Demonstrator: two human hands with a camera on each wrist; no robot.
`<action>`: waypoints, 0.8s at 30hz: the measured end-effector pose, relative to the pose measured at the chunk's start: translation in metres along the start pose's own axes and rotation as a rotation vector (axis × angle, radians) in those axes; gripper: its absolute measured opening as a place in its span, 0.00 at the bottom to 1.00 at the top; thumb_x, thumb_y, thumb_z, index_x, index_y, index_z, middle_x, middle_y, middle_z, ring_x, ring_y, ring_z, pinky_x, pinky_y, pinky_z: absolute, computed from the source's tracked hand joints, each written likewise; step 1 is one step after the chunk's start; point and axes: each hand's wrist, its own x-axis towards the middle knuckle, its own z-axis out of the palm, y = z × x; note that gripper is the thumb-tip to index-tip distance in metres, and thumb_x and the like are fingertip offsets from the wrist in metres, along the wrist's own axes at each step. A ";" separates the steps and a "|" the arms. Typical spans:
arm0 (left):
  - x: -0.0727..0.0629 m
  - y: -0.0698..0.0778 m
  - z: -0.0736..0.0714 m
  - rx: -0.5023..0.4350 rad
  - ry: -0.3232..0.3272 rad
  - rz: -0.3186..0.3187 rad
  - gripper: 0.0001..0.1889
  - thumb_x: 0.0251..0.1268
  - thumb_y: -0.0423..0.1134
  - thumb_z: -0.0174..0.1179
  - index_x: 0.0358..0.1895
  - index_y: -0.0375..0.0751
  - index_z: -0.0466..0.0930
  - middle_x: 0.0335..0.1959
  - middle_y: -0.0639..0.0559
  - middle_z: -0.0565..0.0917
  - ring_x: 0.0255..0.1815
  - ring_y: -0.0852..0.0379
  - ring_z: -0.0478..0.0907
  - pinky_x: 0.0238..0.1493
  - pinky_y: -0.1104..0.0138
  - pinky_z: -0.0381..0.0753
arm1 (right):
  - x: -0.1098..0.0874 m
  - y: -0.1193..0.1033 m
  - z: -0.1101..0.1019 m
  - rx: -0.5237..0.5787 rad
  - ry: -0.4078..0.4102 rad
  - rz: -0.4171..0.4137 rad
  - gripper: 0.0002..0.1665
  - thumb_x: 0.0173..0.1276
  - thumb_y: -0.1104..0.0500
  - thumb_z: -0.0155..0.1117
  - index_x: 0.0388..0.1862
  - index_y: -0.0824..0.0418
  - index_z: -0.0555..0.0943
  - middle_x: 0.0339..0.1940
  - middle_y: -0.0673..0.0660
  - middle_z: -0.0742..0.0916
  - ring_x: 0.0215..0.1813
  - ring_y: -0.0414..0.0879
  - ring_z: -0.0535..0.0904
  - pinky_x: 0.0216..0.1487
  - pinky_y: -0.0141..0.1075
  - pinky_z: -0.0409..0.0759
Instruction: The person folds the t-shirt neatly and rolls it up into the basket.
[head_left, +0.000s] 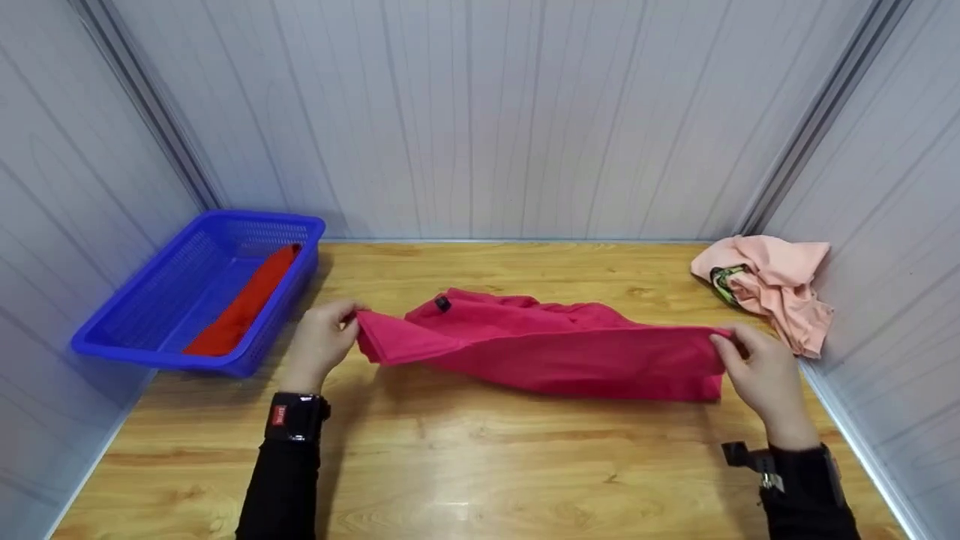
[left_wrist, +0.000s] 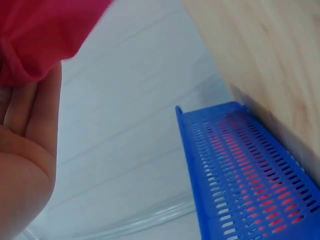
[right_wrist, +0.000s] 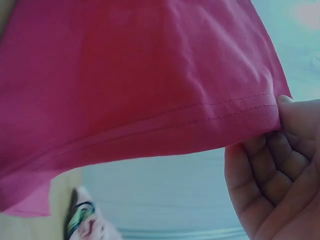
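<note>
"Pink-red cloth (head_left: 547, 364) stretches between your left hand (head_left: 321, 341) and right hand (head_left: 766, 375), its far part lying rumpled on the wooden table (head_left: 480, 465), a small black tag (head_left: 442, 303) showing."

"How do you hold it?"

"You pinch an end in each hand, black sleeves (head_left: 281, 484) reaching forward. Only the right-wrist view clearly shows double hem stitching (right_wrist: 197, 114)."
</note>
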 end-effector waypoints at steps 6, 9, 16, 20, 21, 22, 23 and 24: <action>0.000 0.004 0.020 0.011 -0.138 -0.044 0.08 0.56 0.22 0.62 0.35 0.36 0.87 0.32 0.45 0.87 0.34 0.48 0.84 0.36 0.54 0.81 | -0.016 0.019 0.005 -0.033 -0.103 0.093 0.03 0.65 0.65 0.68 0.37 0.65 0.85 0.23 0.53 0.82 0.24 0.40 0.71 0.28 0.32 0.66; 0.000 0.005 0.034 0.041 -0.213 -0.044 0.08 0.57 0.24 0.63 0.37 0.36 0.88 0.34 0.45 0.88 0.36 0.46 0.85 0.39 0.52 0.82 | -0.022 0.027 0.014 -0.048 -0.188 0.100 0.04 0.66 0.65 0.67 0.39 0.65 0.84 0.29 0.56 0.85 0.30 0.48 0.77 0.34 0.42 0.73; -0.008 0.000 0.062 0.169 -0.315 0.050 0.04 0.57 0.31 0.70 0.35 0.41 0.88 0.33 0.49 0.88 0.35 0.46 0.86 0.38 0.52 0.82 | -0.035 0.046 0.034 -0.101 -0.371 0.105 0.04 0.66 0.65 0.67 0.37 0.66 0.82 0.34 0.60 0.84 0.36 0.56 0.80 0.41 0.53 0.75; -0.013 -0.003 0.070 0.228 -0.354 0.072 0.03 0.56 0.34 0.71 0.30 0.44 0.86 0.30 0.50 0.87 0.33 0.46 0.86 0.34 0.51 0.81 | -0.040 0.051 0.040 -0.111 -0.420 0.113 0.05 0.65 0.66 0.68 0.38 0.67 0.82 0.37 0.63 0.84 0.40 0.59 0.80 0.44 0.54 0.75; -0.014 -0.004 0.071 0.242 -0.365 0.072 0.04 0.55 0.34 0.71 0.29 0.45 0.85 0.29 0.50 0.87 0.32 0.46 0.85 0.33 0.51 0.81 | -0.041 0.051 0.041 -0.113 -0.428 0.109 0.05 0.65 0.66 0.68 0.38 0.67 0.82 0.37 0.63 0.84 0.40 0.60 0.80 0.44 0.55 0.75; -0.015 -0.005 0.072 0.254 -0.375 0.073 0.05 0.56 0.34 0.71 0.28 0.45 0.84 0.28 0.50 0.87 0.32 0.46 0.85 0.33 0.51 0.80 | -0.042 0.052 0.042 -0.118 -0.434 0.104 0.05 0.64 0.66 0.68 0.37 0.67 0.82 0.37 0.63 0.84 0.40 0.60 0.80 0.44 0.55 0.75; -0.016 -0.005 0.073 0.266 -0.384 0.074 0.06 0.55 0.34 0.71 0.27 0.45 0.82 0.27 0.50 0.86 0.31 0.45 0.85 0.32 0.51 0.80 | -0.043 0.052 0.043 -0.123 -0.441 0.099 0.05 0.64 0.65 0.68 0.36 0.66 0.82 0.37 0.62 0.84 0.40 0.60 0.80 0.44 0.54 0.75; -0.016 -0.005 0.074 0.277 -0.393 0.076 0.07 0.56 0.34 0.71 0.25 0.45 0.81 0.26 0.50 0.85 0.31 0.45 0.85 0.32 0.51 0.80 | -0.044 0.052 0.044 -0.131 -0.449 0.093 0.05 0.64 0.65 0.69 0.36 0.65 0.82 0.37 0.62 0.84 0.40 0.59 0.80 0.44 0.54 0.76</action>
